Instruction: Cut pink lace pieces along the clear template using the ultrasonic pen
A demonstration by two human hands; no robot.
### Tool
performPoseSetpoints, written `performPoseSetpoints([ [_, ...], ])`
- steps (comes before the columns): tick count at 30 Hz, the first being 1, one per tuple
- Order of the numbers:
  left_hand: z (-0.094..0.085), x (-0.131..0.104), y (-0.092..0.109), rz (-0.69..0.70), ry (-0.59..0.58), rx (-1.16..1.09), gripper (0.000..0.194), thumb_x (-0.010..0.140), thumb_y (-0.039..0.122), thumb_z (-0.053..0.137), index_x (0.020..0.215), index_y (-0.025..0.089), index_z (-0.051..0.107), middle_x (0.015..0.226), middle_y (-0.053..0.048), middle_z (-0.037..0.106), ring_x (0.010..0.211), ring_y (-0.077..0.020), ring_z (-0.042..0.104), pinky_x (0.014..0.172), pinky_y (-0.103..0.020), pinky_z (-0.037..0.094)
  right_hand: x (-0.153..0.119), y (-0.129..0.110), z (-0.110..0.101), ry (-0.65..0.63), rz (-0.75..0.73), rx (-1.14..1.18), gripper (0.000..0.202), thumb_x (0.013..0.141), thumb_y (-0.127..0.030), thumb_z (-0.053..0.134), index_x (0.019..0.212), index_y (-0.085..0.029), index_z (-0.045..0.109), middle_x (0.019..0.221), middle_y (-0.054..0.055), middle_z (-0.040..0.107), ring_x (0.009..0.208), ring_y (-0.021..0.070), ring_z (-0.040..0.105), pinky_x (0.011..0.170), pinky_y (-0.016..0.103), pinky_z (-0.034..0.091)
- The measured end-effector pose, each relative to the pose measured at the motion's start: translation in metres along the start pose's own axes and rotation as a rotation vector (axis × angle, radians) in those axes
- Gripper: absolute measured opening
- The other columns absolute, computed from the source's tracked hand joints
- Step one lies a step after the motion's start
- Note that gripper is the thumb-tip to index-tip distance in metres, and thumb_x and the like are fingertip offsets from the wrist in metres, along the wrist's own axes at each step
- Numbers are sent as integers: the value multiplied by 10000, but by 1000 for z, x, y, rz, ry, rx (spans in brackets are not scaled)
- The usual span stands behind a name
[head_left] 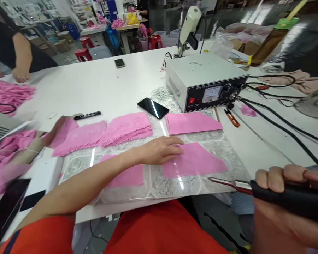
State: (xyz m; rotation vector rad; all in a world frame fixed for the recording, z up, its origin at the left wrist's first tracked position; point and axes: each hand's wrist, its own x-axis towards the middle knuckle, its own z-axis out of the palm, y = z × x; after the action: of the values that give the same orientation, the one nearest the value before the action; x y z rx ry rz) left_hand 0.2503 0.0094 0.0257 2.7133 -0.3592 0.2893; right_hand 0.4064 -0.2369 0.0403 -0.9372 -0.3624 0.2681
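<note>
My left hand (163, 150) rests with its fingers stretched out on the upper left part of a flat pink piece (196, 162), which lies on a clear mat with a grey marbled look (172, 187). In my right hand (288, 190) is a black-handled tool (294, 201) with a thin metal tip, pointing left just below the piece's right end. Another pink piece (129, 175) lies partly under my left forearm. Behind my left hand are a stack of pink sheets (192, 122) and a pile of pink lace-edged pieces (129, 128).
A grey power box (206, 81) with cables stands at the back right. Near it lie a black phone (153, 107) and orange snips (231, 118). A black marker (87, 115) lies left. Another person's hand (20, 74) is at the far left, by pink fabric.
</note>
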Motion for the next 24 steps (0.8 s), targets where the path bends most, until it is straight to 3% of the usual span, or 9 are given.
performPoseSetpoints([
  [4,1,-32,6,-23,3,-29,262,971,245,483,1097,159,697,1255,-132,624,1224,-243,550,1021,-384,469,-12,18,22,-170,4,83,241,632,-368,665,812,-208,677,680,-10,493,484,110,439,404,293,322],
  [8,11,-48,7,-41,20,-18,256,952,282,531,1119,171,691,1311,-147,585,1262,-264,519,1037,-420,445,-25,34,45,-286,49,112,234,672,-355,639,848,-200,646,707,-12,517,497,112,485,434,294,390],
  [15,24,-47,9,-91,69,-4,279,927,344,574,1120,179,690,1329,-170,563,1257,-262,518,1024,-423,434,-41,49,63,-425,74,119,196,725,-314,626,877,-189,624,746,0,532,547,127,525,474,311,428],
  [24,28,-48,10,-96,82,12,323,907,384,600,1154,191,675,1344,-177,549,1260,-271,511,1015,-428,421,-45,52,68,-463,76,109,194,741,-309,624,889,-186,604,766,-7,535,558,119,530,504,313,441],
])
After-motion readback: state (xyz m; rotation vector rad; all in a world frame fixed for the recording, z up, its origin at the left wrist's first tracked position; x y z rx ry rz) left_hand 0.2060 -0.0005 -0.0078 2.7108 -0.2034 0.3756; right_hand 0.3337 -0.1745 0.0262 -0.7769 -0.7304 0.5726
